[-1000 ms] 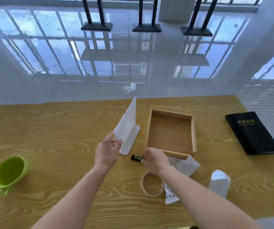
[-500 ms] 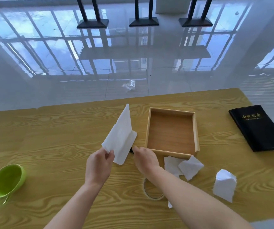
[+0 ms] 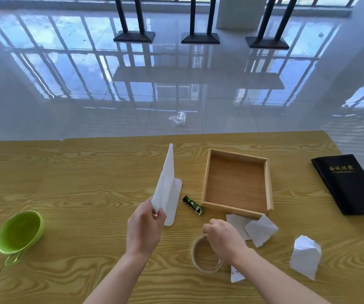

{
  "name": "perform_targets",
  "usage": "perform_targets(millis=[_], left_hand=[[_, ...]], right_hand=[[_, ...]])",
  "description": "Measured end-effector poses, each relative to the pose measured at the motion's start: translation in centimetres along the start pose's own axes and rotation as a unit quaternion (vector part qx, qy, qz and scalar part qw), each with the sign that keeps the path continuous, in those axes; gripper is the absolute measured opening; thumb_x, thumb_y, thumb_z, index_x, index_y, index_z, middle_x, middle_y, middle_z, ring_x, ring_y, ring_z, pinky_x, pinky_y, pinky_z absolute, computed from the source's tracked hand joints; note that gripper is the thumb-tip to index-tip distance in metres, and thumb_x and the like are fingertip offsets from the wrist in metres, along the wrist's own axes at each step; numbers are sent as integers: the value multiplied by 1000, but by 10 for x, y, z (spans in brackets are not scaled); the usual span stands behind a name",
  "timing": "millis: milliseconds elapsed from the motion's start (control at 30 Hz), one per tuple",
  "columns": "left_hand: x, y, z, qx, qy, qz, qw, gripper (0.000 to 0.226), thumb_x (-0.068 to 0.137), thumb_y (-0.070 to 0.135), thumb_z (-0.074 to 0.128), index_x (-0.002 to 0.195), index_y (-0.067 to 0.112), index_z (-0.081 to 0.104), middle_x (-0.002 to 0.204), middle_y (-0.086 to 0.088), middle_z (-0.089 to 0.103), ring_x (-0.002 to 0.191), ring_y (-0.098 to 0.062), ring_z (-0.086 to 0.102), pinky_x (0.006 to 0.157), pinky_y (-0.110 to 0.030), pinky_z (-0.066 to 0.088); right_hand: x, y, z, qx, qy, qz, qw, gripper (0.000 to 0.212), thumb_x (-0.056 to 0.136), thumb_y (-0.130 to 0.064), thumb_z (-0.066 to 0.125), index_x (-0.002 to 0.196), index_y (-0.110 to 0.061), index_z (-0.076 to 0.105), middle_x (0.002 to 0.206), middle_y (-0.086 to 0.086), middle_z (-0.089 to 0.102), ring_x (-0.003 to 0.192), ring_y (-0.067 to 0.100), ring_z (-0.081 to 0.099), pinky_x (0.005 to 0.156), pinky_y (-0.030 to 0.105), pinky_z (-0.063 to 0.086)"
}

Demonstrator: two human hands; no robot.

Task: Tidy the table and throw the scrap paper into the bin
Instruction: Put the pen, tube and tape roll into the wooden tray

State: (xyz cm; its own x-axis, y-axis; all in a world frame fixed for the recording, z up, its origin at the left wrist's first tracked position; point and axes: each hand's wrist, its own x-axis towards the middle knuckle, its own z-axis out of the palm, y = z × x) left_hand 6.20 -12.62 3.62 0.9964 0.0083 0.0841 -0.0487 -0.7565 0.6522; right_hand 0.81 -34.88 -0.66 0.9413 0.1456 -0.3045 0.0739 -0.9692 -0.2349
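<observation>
Head view, taking the wooden tray point(image 3: 270, 183) as landmark: left of it, the left hand point(image 3: 144, 229) pinches a folded white sheet point(image 3: 167, 189) upright above the table point(image 3: 66, 172); a small black-and-green tube point(image 3: 192, 205) lies by its near-left corner; the right hand point(image 3: 223, 239), fingers curled, grips the tape ring point(image 3: 206, 263) nearer than the tray; paper scraps point(image 3: 261, 230) touch its near edge.
</observation>
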Motion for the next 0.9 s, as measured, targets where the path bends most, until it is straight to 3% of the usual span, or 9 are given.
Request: perform_targets(millis=[133,233,300,433,500,600,700,800,900], left_hand=[[-2,-3,-3,33,3,15,999,38,86,16,66,62,23,38,57,9,43,47,-7,42,42,-19,26],[-4,-8,-6,44,8,3,999,33,86,14,66,61,10,44,59,6,44,46,-15,44,42,-23,29],[-5,-11,-10,44,14,-4,999,32,86,13,66,62,8,46,59,5,46,47,-16,44,43,-23,29],[-9,-14,-15,50,18,-14,998,31,86,12,67,62,7,48,60,4,48,47,-17,45,43,-23,29],[-11,-15,-18,46,25,-21,998,29,86,12,67,63,7,49,61,5,49,48,-18,46,44,-24,30],[-13,-16,-20,41,35,-27,998,26,85,12,67,65,9,50,62,5,49,49,-18,47,44,-25,31],[-13,-17,-20,38,39,-35,998,28,85,12,67,65,10,48,61,5,48,48,-18,46,44,-22,30],[-14,-18,-18,33,30,-30,999,31,85,13,67,64,14,44,61,8,45,47,-11,43,44,-17,27],[-15,-15,-16,27,27,-27,999,35,84,13,67,64,22,39,61,10,43,46,-7,40,45,-16,25]], right_hand=[[25,-20,-3,-5,11,3,1000,25,81,11,43,77,-12,50,78,2,45,72,25,44,59,34,36],[33,-27,-4,35,5,3,999,5,88,-15,53,89,-15,58,88,0,51,84,25,52,63,36,47],[30,-24,-2,34,-31,1,999,19,84,-32,60,98,-20,57,97,0,50,90,23,51,63,38,49],[28,-23,0,13,-39,8,999,2,90,-14,55,88,-15,56,94,4,53,87,27,54,68,39,50],[38,-31,-3,36,-22,19,999,7,93,-15,53,87,-13,55,94,7,58,86,30,59,71,39,51],[57,-45,-10,34,6,31,999,6,92,-8,49,92,-14,49,89,9,67,80,31,65,61,38,50],[72,-52,-14,35,37,66,997,28,88,3,44,111,-13,44,77,8,69,61,29,61,48,35,48],[83,-49,-19,66,65,96,991,19,90,2,40,98,-15,45,72,6,66,62,29,63,51,37,54],[85,-43,-22,125,94,110,981,10,94,-10,50,86,-16,49,72,5,65,65,26,63,57,38,55]])
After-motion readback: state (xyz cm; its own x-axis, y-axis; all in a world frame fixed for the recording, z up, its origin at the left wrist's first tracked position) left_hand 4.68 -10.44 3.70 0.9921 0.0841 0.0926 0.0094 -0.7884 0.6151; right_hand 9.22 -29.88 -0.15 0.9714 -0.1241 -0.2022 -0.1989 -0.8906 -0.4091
